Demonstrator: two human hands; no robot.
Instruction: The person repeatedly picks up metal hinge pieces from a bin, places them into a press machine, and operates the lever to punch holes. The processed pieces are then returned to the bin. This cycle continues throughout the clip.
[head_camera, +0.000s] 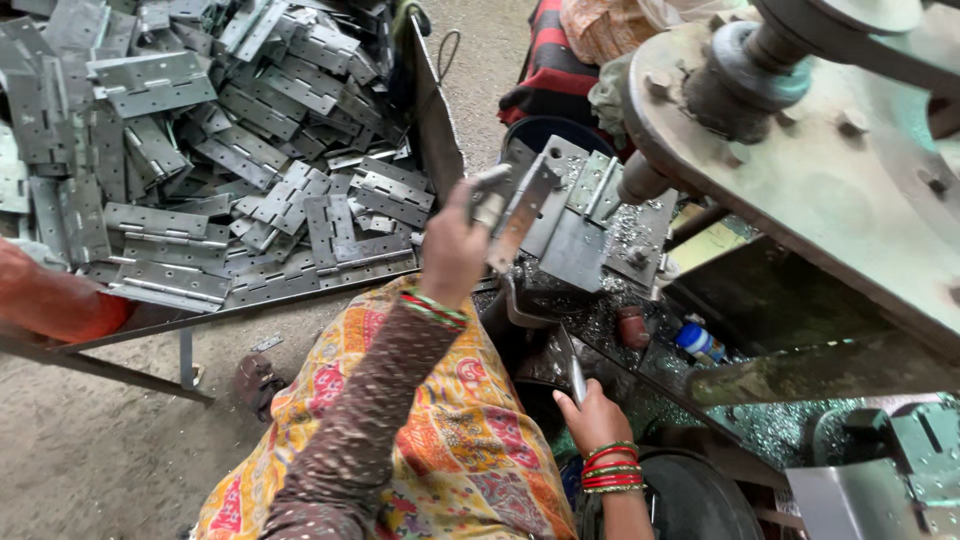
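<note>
Grey, flat, hole-punched metal hinge (515, 215), half folded, raised at centre frame in the closed left hand (452, 250). At 5 o'clock, right hand (592, 415) wrapped around a slim metal lever (572, 372) on the shaving-strewn machine bed (600, 320). At 10 o'clock a dull heap of hinges (230, 150) on a tray; at 2 o'clock a heavy round machine wheel (800, 150) looming over the bed.
</note>
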